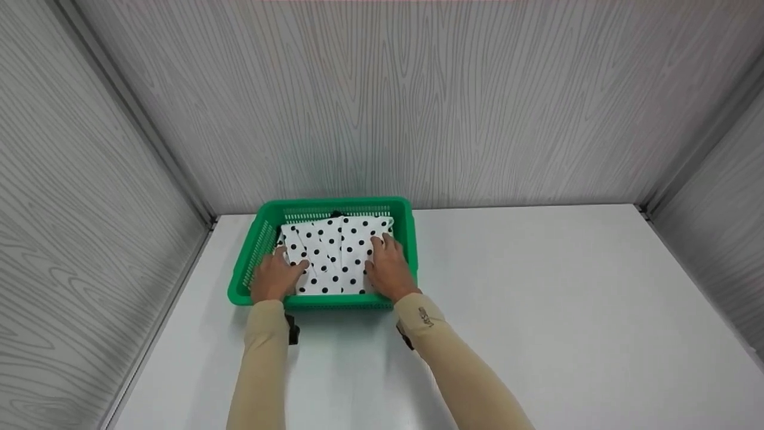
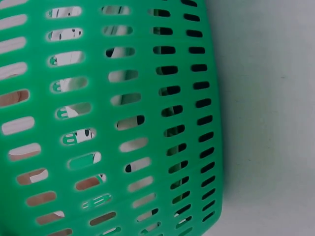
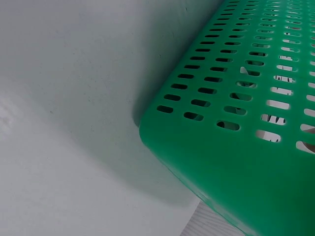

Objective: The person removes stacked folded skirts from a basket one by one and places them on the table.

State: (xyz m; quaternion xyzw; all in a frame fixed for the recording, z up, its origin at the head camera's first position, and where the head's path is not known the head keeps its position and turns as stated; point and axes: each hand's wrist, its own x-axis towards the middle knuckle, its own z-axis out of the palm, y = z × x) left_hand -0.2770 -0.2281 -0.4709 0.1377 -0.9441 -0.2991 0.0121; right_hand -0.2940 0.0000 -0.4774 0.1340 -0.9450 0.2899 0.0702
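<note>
1. Landmark here is the green slotted plastic basket (image 1: 261, 239), sitting on the white tabletop (image 1: 537, 310) towards its back left corner, close to the grey wood-grain wall panels (image 1: 382, 101).
2. Inside the basket lies a folded white cloth with black polka dots (image 1: 334, 254). It fills most of the basket floor, and something dark peeks out at the far rim behind it. Can't tell what that is.
3. Left hand (image 1: 276, 276) is inside the basket at the cloth's left edge, fingers laid fairly flat on the fabric. Looks like pressing, not gripping.
4. Right hand (image 1: 388, 266) is on the cloth's right side, fingers spread and straight-ish on top, nothing clamped as far as I can see.
5. Wrist views only give the basket wall from outside, with bits of dotted fabric and skin through the slots (image 2: 74, 132), so no extra finger detail.
6. What could go wrong, my guess: the folds look loose in the middle, so uneven pushing could spring them open or bunch them. The basket is light too, so leaning on the near edge could tip or slide it.
7. Writing: a small mark on the right beige sleeve (image 1: 424, 316), too small to read. No brand anywhere else.
</note>
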